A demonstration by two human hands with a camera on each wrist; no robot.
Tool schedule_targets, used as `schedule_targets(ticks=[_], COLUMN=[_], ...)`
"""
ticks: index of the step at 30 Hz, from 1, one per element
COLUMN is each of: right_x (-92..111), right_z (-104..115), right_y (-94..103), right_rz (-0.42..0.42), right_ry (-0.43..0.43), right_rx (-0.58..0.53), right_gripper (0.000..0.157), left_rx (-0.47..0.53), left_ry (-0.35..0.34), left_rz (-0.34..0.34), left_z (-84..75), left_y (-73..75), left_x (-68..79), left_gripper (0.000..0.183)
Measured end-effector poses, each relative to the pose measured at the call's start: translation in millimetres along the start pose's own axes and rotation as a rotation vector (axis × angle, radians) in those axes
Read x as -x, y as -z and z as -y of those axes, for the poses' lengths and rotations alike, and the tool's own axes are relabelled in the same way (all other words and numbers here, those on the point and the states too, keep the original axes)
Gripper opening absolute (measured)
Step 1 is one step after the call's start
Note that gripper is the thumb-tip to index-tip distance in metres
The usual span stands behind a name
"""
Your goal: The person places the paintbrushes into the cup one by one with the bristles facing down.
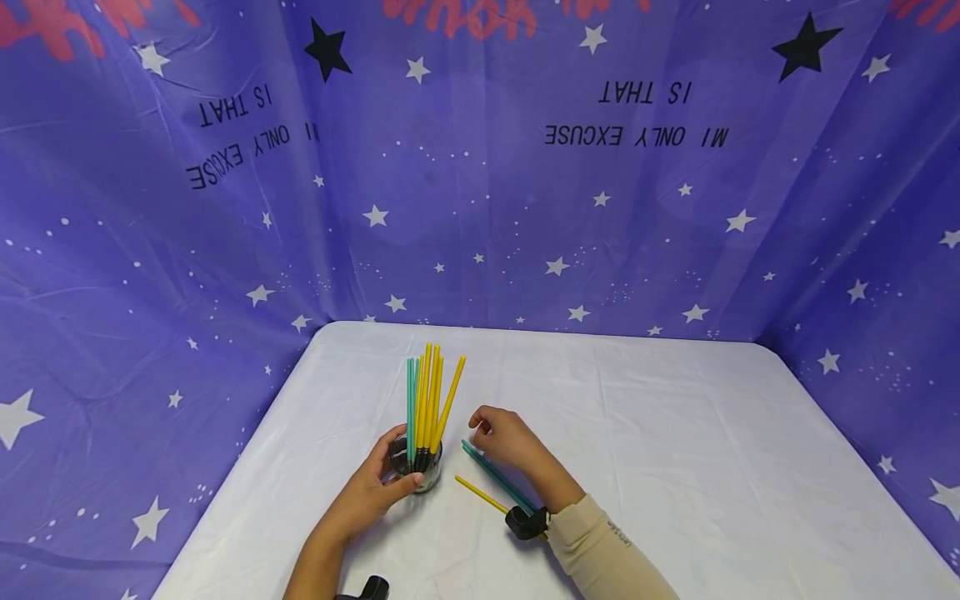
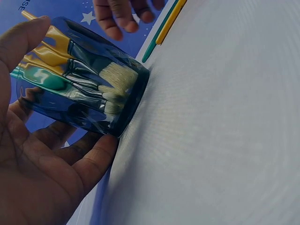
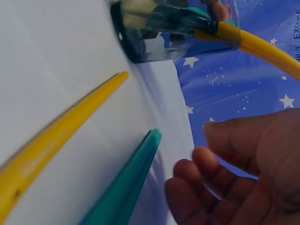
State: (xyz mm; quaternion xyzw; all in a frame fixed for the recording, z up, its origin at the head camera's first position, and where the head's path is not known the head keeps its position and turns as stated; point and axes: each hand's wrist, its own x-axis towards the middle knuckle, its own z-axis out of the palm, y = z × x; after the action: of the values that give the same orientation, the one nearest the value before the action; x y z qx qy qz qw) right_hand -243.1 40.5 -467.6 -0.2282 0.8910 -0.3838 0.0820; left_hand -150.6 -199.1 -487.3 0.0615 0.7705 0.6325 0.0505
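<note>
My left hand (image 1: 367,490) is curled round a clear glass (image 2: 133,89) that stands upright on the table, thumb on the near side. Inside, several yellow paintbrushes (image 1: 431,396) and a few teal ones (image 1: 411,400) lean with bristles down and handles up; pale bristles (image 2: 117,79) show through the glass in the left wrist view. To the right of the glass hovers my right hand (image 1: 512,437), fingers loosely bent and holding nothing. Below it lie two teal paintbrushes (image 3: 131,183) side by side and one yellow paintbrush (image 3: 61,133), their far ends hidden by the right wrist in the head view.
A white cloth (image 1: 675,467) covers the table. Purple star-printed curtains (image 1: 480,183) hang along the back and both sides. Black camera straps sit at the wrists, one strap (image 1: 527,522) at the right sleeve.
</note>
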Motion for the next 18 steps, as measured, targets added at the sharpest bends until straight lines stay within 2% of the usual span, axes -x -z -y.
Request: schedule_targets(ticks=[5,18], right_x=[4.5,5.8], right_z=[-2.8,-5.7], right_y=[0.0,-3.2], right_rz=[0.083,0.153], right_ry=[0.013,0.042], right_rx=[0.097,0.195], right_gripper=[0.012,0.016], left_rx=[0.012,0.034], left_ry=[-0.010,-0.015], left_rz=[0.013,0.013], left_z=[-1.6,-2.3], left_y=[-1.2,-1.8], left_x=[0.5,1.3], left_gripper=[0.079,0.078])
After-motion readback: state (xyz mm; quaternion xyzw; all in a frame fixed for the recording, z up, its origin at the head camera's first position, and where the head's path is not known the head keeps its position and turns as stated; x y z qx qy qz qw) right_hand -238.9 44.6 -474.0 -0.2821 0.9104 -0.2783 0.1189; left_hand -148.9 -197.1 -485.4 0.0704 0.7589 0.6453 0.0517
